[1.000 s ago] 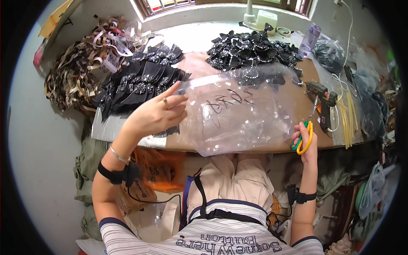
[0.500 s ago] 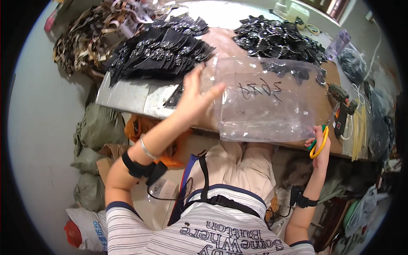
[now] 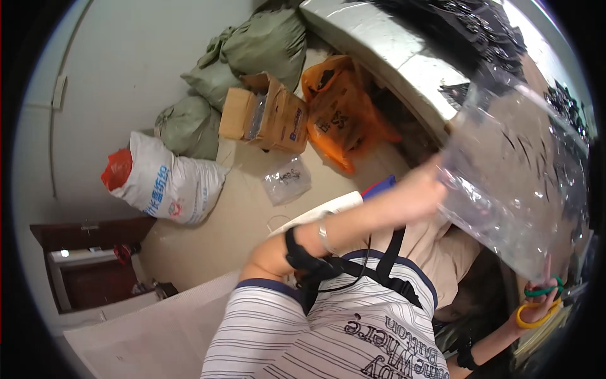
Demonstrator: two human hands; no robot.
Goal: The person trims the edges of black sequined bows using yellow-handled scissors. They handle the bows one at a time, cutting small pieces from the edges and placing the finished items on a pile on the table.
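Observation:
A large clear plastic bag (image 3: 499, 183) with dark handwriting stretches between my hands over the table's front edge. My left hand (image 3: 424, 188), smeared by motion, is closed at the bag's left edge; its fingertips are partly hidden. At the bag's lower right corner is my right hand (image 3: 541, 295), closed around a pair of scissors with a green and a yellow handle loop (image 3: 529, 316). The scissor blades are hard to make out. Black pieces with shiny beading (image 3: 480, 31) lie heaped on the table beyond the bag.
An orange plastic bag (image 3: 338, 114), an open cardboard box (image 3: 287, 123) and a small clear bag (image 3: 287, 180) are on the floor to the left. Green sacks (image 3: 268, 47) and a stuffed white sack (image 3: 180, 186) stand by the wall. The white table edge (image 3: 372, 50) runs along the upper right.
The view has swung left, showing more floor. My left hand was open with fingers spread beside the bag; now it is closed at its edge. The scissors stay in my right hand.

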